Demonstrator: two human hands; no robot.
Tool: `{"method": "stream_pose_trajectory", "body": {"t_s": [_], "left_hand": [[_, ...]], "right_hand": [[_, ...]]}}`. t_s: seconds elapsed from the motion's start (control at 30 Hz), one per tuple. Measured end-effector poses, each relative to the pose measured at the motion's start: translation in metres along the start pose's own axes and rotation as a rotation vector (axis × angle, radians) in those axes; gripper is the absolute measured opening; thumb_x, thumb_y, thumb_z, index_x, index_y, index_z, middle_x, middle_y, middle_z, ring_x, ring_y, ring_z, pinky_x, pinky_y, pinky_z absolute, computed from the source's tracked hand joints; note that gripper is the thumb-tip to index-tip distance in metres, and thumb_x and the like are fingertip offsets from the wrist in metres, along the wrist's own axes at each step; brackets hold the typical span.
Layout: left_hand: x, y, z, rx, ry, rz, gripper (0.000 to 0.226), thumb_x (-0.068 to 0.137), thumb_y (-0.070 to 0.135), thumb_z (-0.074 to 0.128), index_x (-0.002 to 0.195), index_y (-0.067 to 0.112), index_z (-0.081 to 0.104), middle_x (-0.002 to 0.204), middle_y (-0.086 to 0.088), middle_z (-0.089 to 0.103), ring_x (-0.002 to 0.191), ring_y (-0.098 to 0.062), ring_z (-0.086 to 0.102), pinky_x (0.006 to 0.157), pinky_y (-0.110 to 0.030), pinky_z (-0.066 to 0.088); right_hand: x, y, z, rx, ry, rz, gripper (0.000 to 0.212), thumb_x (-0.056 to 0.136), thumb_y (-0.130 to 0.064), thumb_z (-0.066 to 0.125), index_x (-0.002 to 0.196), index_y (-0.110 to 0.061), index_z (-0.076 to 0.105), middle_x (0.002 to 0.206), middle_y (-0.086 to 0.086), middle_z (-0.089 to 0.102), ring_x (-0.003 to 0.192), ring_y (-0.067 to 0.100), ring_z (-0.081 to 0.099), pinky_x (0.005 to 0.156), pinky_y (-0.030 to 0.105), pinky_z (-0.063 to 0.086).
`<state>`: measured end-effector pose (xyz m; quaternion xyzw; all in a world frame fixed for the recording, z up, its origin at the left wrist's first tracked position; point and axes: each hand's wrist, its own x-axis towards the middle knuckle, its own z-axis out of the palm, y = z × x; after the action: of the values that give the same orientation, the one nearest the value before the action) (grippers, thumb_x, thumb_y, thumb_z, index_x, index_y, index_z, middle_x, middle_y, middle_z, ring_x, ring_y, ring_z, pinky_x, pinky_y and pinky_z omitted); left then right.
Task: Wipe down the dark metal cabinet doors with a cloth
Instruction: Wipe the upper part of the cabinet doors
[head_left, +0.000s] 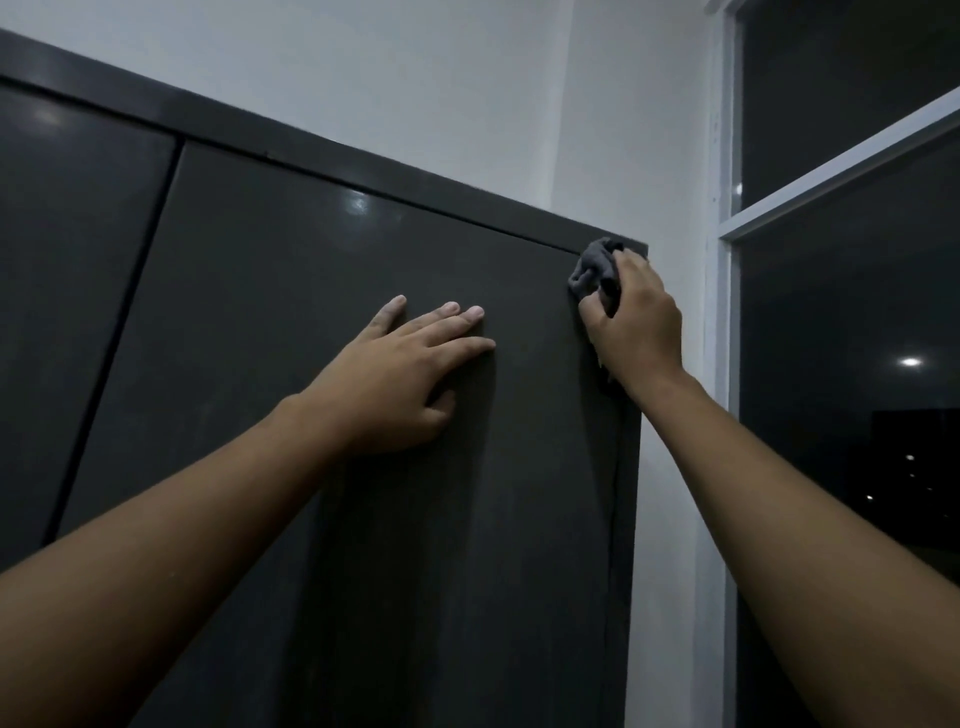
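Note:
A tall dark metal cabinet fills the view, with its right door (322, 291) in front of me and its left door (72, 270) at the far left. My left hand (400, 374) lies flat on the right door, fingers straight and spread. My right hand (636, 322) grips a bunched grey cloth (592, 270) and holds it against the door's top right corner, by the cabinet's right edge. Part of the cloth is hidden under my fingers.
A white wall (639, 130) rises behind and to the right of the cabinet. Just right of it stands a white-framed window (727, 234) with dark glass showing light reflections. The cabinet's top frame (363, 166) runs above both doors.

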<state>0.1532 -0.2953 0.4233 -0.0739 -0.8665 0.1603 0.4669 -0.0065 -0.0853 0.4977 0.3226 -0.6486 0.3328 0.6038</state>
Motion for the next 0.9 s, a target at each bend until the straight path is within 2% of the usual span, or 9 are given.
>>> {"method": "stream_pose_trajectory", "body": {"t_s": [0.07, 0.17, 0.23, 0.37, 0.47, 0.6, 0.67, 0.77, 0.9], "left_hand": [[-0.004, 0.001, -0.004, -0.016, 0.074, -0.01, 0.061, 0.095, 0.032, 0.051, 0.151, 0.039, 0.029, 0.162, 0.015, 0.02, 0.149, -0.006, 0.015, 0.123, -0.042, 0.005], [-0.014, -0.006, -0.009, 0.028, 0.205, -0.064, 0.052, 0.094, 0.027, 0.052, 0.144, 0.038, 0.043, 0.149, 0.011, 0.043, 0.137, -0.015, 0.038, 0.113, -0.041, 0.029], [-0.024, -0.015, -0.008, 0.033, 0.204, -0.088, 0.05, 0.094, 0.026, 0.053, 0.143, 0.036, 0.046, 0.149, 0.01, 0.042, 0.136, -0.018, 0.038, 0.111, -0.04, 0.03], [-0.032, -0.02, -0.006, 0.003, 0.201, -0.054, 0.048, 0.092, 0.014, 0.055, 0.138, 0.028, 0.055, 0.149, 0.006, 0.047, 0.131, -0.023, 0.043, 0.11, -0.036, 0.032], [-0.031, -0.02, -0.017, -0.017, 0.232, -0.091, 0.045, 0.09, 0.009, 0.054, 0.132, 0.024, 0.061, 0.142, 0.002, 0.054, 0.127, -0.026, 0.048, 0.105, -0.041, 0.037], [-0.036, -0.034, -0.033, -0.053, 0.265, -0.21, 0.045, 0.09, 0.01, 0.056, 0.133, 0.024, 0.059, 0.14, 0.0, 0.053, 0.127, -0.028, 0.045, 0.101, -0.045, 0.039], [-0.041, -0.041, -0.036, -0.072, 0.249, -0.224, 0.045, 0.091, 0.009, 0.055, 0.133, 0.025, 0.058, 0.141, 0.001, 0.05, 0.13, -0.025, 0.042, 0.103, -0.046, 0.038], [-0.052, -0.049, -0.035, -0.088, 0.223, -0.216, 0.05, 0.088, 0.004, 0.054, 0.133, 0.025, 0.058, 0.145, 0.004, 0.047, 0.134, -0.023, 0.038, 0.11, -0.045, 0.035], [-0.07, -0.056, -0.033, -0.054, 0.189, -0.156, 0.052, 0.084, 0.002, 0.053, 0.133, 0.019, 0.059, 0.145, -0.001, 0.05, 0.132, -0.026, 0.043, 0.109, -0.044, 0.036]], "right_hand": [[-0.028, -0.008, 0.004, 0.04, -0.044, -0.054, 0.06, 0.089, -0.021, 0.064, 0.145, -0.008, 0.047, 0.151, 0.012, 0.046, 0.144, 0.03, 0.036, 0.115, 0.038, 0.034], [-0.08, -0.016, 0.008, 0.086, -0.135, -0.19, 0.071, 0.079, -0.018, 0.077, 0.143, -0.01, 0.05, 0.15, 0.009, 0.048, 0.145, 0.028, 0.035, 0.116, 0.037, 0.033], [-0.117, -0.016, 0.013, 0.088, -0.165, -0.281, 0.073, 0.074, -0.016, 0.081, 0.141, -0.009, 0.053, 0.149, 0.008, 0.049, 0.145, 0.027, 0.036, 0.117, 0.04, 0.034], [-0.158, -0.016, 0.019, 0.085, -0.225, -0.525, 0.058, 0.085, -0.027, 0.065, 0.138, -0.005, 0.056, 0.146, 0.009, 0.052, 0.143, 0.03, 0.039, 0.115, 0.047, 0.038], [-0.146, -0.012, 0.017, 0.064, -0.225, -0.645, 0.051, 0.088, -0.019, 0.066, 0.136, -0.003, 0.058, 0.144, 0.012, 0.054, 0.14, 0.033, 0.042, 0.114, 0.049, 0.038], [-0.128, -0.039, 0.029, 0.158, -0.072, -0.253, 0.058, 0.077, -0.009, 0.074, 0.133, -0.005, 0.06, 0.139, 0.011, 0.058, 0.138, 0.032, 0.045, 0.111, 0.051, 0.042], [-0.13, -0.061, 0.039, 0.193, 0.01, -0.154, 0.055, 0.076, -0.01, 0.07, 0.13, -0.006, 0.063, 0.136, 0.01, 0.06, 0.136, 0.033, 0.047, 0.11, 0.05, 0.043], [-0.144, -0.08, 0.052, 0.197, -0.021, -0.362, 0.052, 0.076, -0.011, 0.072, 0.128, -0.004, 0.064, 0.135, 0.011, 0.061, 0.134, 0.035, 0.048, 0.112, 0.048, 0.041], [-0.147, -0.081, 0.05, 0.198, -0.211, -0.743, 0.043, 0.086, -0.014, 0.071, 0.127, -0.003, 0.065, 0.135, 0.012, 0.061, 0.134, 0.035, 0.049, 0.114, 0.044, 0.038]]}}
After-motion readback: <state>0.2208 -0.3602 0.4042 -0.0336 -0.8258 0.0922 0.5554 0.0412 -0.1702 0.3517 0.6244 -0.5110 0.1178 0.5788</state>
